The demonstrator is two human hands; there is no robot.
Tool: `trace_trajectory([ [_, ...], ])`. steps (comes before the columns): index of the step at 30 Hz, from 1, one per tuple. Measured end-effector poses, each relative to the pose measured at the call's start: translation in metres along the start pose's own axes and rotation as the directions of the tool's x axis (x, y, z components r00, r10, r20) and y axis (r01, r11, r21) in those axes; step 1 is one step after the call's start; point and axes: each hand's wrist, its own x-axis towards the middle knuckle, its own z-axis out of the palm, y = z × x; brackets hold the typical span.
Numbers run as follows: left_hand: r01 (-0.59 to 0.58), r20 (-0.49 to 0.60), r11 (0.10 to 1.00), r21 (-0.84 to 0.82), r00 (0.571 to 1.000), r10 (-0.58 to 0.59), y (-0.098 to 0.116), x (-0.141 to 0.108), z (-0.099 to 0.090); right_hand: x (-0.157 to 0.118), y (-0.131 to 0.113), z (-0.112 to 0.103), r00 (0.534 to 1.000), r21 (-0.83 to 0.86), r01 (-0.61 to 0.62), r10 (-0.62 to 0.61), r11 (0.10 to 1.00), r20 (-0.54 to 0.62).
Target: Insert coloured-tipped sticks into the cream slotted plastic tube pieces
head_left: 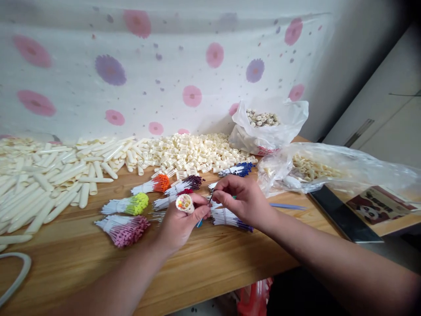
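From where I stand, the person's left hand (174,226) is curled closed around a short cream tube (185,204), its open end tipped up and showing several small coloured ends inside. The right hand (238,197) has its thumb and forefinger pinched together on a thin dark stick (211,199), just beside the left fingertips. Both hands are above the middle of the wooden table (213,267), among tied bundles of white-stemmed sticks. To the left lie an orange bundle (151,183), a yellow-green bundle (125,204) and a pink bundle (123,229); a blue bundle (237,169) sits behind the right hand, and a purple bundle (232,219) is partly hidden below it. Toward the wall are heaped long cream tubes (62,175) and short slotted pieces (190,151). A white bag (269,127) and a clear bag (329,166) stand at the right.
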Motion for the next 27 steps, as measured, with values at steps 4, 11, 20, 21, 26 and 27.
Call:
trace_trajectory([
  [4,-0.004,-0.017,0.996,-0.086,1.000,0.003,-0.009,-0.004,0.005,0.001,0.008,0.004,0.995,0.261,-0.069,0.047,0.963,0.087],
  [11,-0.021,0.118,0.981,-0.194,0.992,0.044,-0.016,-0.005,0.002,0.002,0.012,0.004,0.972,0.521,-0.056,-0.072,0.852,0.222],
  [20,-0.138,-0.216,0.941,0.308,0.953,0.211,0.001,0.002,-0.003,-0.020,-0.048,-0.036,0.875,-0.119,0.435,-0.450,0.892,-0.179],
  [21,-0.176,-0.195,0.930,0.323,0.949,0.248,0.001,0.002,-0.004,-0.025,-0.059,-0.040,0.853,-0.159,0.461,-0.485,0.873,-0.192],
  [26,-0.334,-0.103,0.877,0.345,0.915,0.389,0.001,0.002,-0.005,-0.035,-0.092,-0.045,0.879,-0.298,0.472,-0.469,0.830,0.085],
  [27,-0.353,-0.093,0.872,0.339,0.910,0.404,0.001,0.002,-0.004,-0.035,-0.092,-0.045,0.878,-0.311,0.478,-0.462,0.822,0.127],
])
